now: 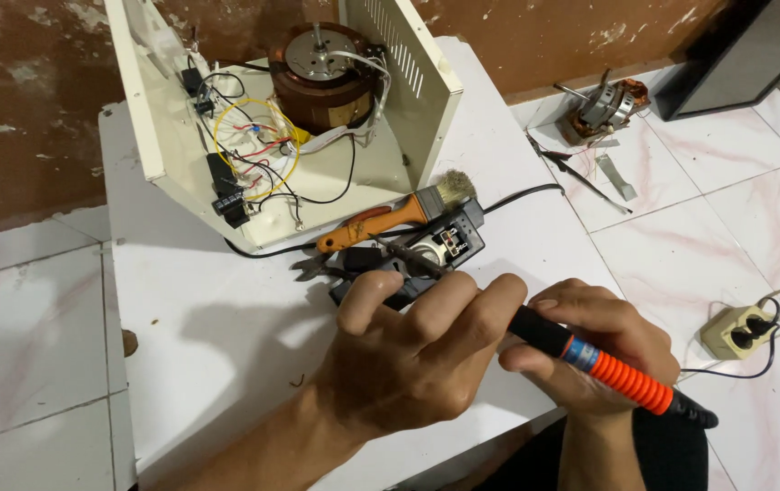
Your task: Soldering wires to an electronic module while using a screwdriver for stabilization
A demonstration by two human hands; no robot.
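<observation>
White low table [190,318] on marbled floor tiles [17,355], brown wall [17,109] behind.

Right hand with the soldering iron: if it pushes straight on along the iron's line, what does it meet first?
The right hand points the soldering iron up-left; its tip, hidden behind the left hand, would probably meet the small black part first, then the orange-handled brush. Depth is unclear.

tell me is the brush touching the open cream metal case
Cannot tell. In the head view the brush lies right along the front edge of the cream case, but no gap or contact shows plainly.

Bare forearms, left hand [408,350], right hand [590,350], sleeveless
</observation>
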